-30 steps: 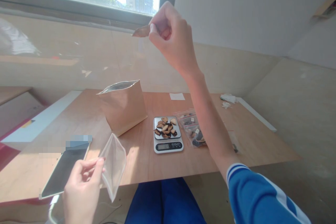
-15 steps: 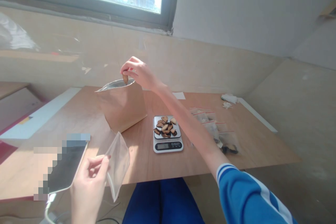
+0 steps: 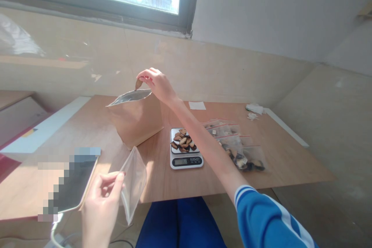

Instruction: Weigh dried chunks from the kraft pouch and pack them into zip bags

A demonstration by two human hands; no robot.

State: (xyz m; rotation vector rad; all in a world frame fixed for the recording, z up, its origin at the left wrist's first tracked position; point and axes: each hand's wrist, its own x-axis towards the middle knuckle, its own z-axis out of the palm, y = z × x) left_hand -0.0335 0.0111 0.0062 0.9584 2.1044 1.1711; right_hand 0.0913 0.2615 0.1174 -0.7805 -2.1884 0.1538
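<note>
My right hand (image 3: 154, 81) pinches a brown dried slice (image 3: 138, 83) just above the open mouth of a brown paper bag (image 3: 142, 118). The bag stands upright and has a silvery lining. Low on the left, my left hand (image 3: 101, 197) grips the edge of a clear plastic zip bag (image 3: 135, 186) between thumb and fingers; no contents show inside it. Between my arms, a small digital scale (image 3: 187, 161) carries a pile of brown dried slices with dark edges (image 3: 182, 141). Its display is too small to read surely.
Several filled zip bags (image 3: 232, 139) lie right of the scale, partly behind my right forearm. A tablet-like device (image 3: 77, 186) with a cable lies at left. White paper (image 3: 197, 105) and crumpled white scraps (image 3: 254, 109) lie along the table's (image 3: 290, 162) back.
My right hand has shifted slightly right and down with the slice, which now tilts near the bag's rim. My left hand and the zip bag have moved a little right.
</note>
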